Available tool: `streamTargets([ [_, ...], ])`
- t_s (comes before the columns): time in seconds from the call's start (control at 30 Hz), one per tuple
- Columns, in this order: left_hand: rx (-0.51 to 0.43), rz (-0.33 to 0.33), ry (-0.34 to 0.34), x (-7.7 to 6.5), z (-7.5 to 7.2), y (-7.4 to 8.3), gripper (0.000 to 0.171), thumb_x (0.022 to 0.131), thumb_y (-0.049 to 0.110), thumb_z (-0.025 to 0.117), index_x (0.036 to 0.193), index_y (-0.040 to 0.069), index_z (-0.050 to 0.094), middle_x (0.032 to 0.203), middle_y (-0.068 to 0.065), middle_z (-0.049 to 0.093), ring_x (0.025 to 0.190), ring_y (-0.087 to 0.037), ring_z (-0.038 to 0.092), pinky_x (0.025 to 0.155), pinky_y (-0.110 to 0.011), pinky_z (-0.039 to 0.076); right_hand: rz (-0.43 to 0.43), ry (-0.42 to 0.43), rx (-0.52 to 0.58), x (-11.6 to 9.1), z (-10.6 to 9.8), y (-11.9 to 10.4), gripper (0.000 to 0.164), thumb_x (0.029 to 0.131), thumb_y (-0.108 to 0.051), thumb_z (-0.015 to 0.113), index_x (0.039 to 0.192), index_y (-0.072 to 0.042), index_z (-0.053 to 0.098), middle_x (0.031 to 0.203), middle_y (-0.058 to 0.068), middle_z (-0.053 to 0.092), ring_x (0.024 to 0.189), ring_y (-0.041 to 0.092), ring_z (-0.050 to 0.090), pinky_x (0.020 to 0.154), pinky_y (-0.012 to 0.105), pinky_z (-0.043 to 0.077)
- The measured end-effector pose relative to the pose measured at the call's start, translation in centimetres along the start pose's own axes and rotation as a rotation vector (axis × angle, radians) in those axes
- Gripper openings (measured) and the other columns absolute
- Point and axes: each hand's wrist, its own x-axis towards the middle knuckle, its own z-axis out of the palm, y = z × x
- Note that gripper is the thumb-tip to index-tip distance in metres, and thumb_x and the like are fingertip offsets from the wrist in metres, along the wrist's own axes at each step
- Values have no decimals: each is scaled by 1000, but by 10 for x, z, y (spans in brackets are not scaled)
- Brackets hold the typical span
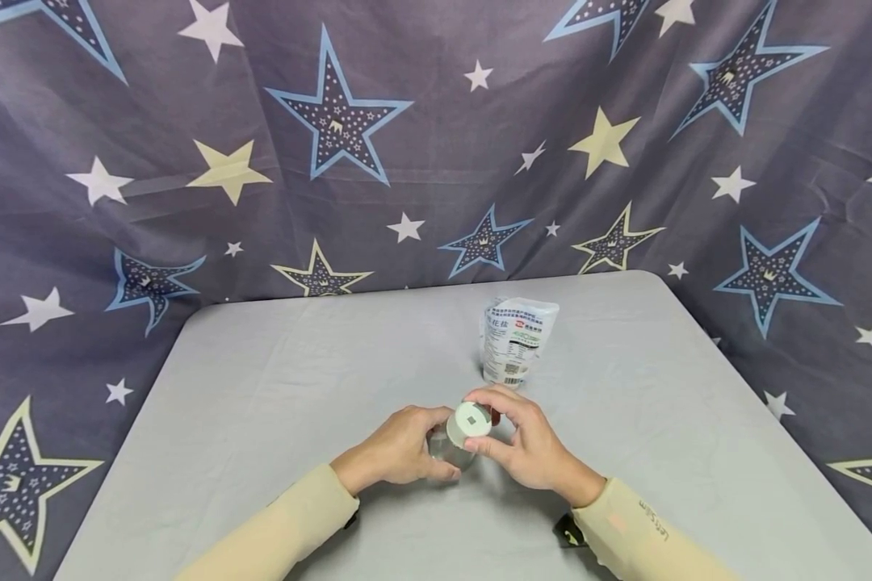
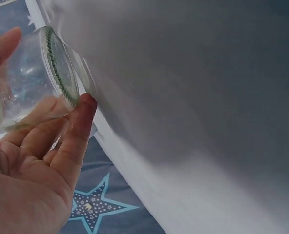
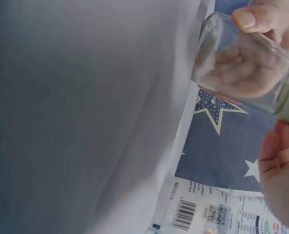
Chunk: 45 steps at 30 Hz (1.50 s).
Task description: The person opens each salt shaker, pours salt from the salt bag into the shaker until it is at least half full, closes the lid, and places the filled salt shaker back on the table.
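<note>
A clear glass jar [image 1: 443, 449] with a pale green-white lid [image 1: 471, 426] is at the middle of the table, tilted. My left hand [image 1: 405, 446] holds the jar's body, thumb on one side and fingers on the other. At the lid, my right hand [image 1: 529, 440] grips the rim between thumb and fingers. In the left wrist view, the ridged base of the glass jar [image 2: 32, 73] faces outward above the fingers. A little white material shows near the bottom of the jar [image 3: 247, 73] in the right wrist view.
Behind the right hand stands a white printed pouch [image 1: 514, 343] with a barcode on its lower front. A pale grey cloth covers the table [image 1: 320, 363]. Beyond its far edge hangs a dark star-patterned curtain [image 1: 407, 145].
</note>
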Motion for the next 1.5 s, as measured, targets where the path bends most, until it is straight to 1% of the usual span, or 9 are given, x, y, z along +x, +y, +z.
streamTargets([
  [0.1, -9, 2, -7, 0, 0, -1, 58, 71, 32, 95, 121, 19, 69, 98, 15, 68, 85, -4, 61, 76, -25, 50, -32, -25, 14, 4, -3, -12, 49, 76, 3, 85, 121, 2, 66, 113, 13, 69, 92, 23, 61, 74, 37, 51],
  [0.23, -8, 10, -5, 0, 0, -2, 57, 70, 33, 95, 119, 19, 70, 99, 12, 70, 86, -3, 62, 77, -25, 51, -58, -78, 42, 11, -10, -28, 50, 77, 9, 81, 123, 6, 62, 116, 18, 67, 102, 29, 63, 85, 38, 52],
  [0.37, -14, 17, -5, 0, 1, -3, 54, 70, 32, 95, 117, 20, 70, 98, 11, 70, 86, -3, 62, 77, -25, 51, -44, -140, 54, 14, -16, -32, 50, 80, 9, 78, 126, 7, 60, 119, 18, 66, 109, 30, 62, 97, 37, 49],
  [0.67, -28, 18, -1, 1, 1, -3, 53, 71, 31, 95, 117, 20, 70, 99, 10, 70, 86, -8, 64, 76, -26, 51, -16, -232, 105, 15, -22, -27, 50, 85, 10, 72, 132, 8, 56, 128, 23, 61, 120, 35, 57, 109, 31, 41],
  [0.9, -40, 10, 8, 0, 3, -3, 50, 70, 32, 95, 113, 22, 71, 96, 9, 71, 84, -10, 65, 73, -25, 50, -2, -269, 108, 4, -17, 6, 52, 89, 5, 70, 138, 1, 55, 136, 15, 58, 128, 30, 53, 111, 29, 37],
  [1.03, -41, 12, 19, 0, 4, -3, 49, 70, 31, 95, 112, 22, 71, 93, 9, 72, 81, -8, 64, 71, -24, 50, -5, -265, 104, 2, -17, 12, 53, 89, 4, 70, 139, 0, 55, 137, 15, 58, 129, 29, 52, 113, 30, 37],
  [1.17, -49, 19, 24, 0, 5, -3, 48, 70, 30, 95, 111, 20, 72, 92, 6, 72, 79, -12, 65, 68, -24, 50, 9, -248, 98, 0, -16, 13, 57, 88, 3, 72, 142, 1, 54, 139, 16, 58, 131, 30, 53, 114, 31, 37],
  [1.3, -47, 14, 25, -1, 5, -2, 47, 71, 30, 94, 110, 20, 72, 90, 5, 72, 76, -15, 63, 64, -24, 48, 42, -228, 73, -2, -16, 11, 62, 89, -3, 75, 147, -3, 51, 143, 11, 57, 133, 28, 52, 114, 35, 38],
  [1.5, -36, 3, 33, -1, 5, 1, 48, 71, 32, 94, 112, 22, 72, 92, 11, 71, 75, -8, 61, 65, -24, 48, 73, -139, 61, -3, -14, 8, 72, 83, -12, 86, 146, -6, 52, 136, 7, 63, 120, 22, 59, 96, 44, 49],
])
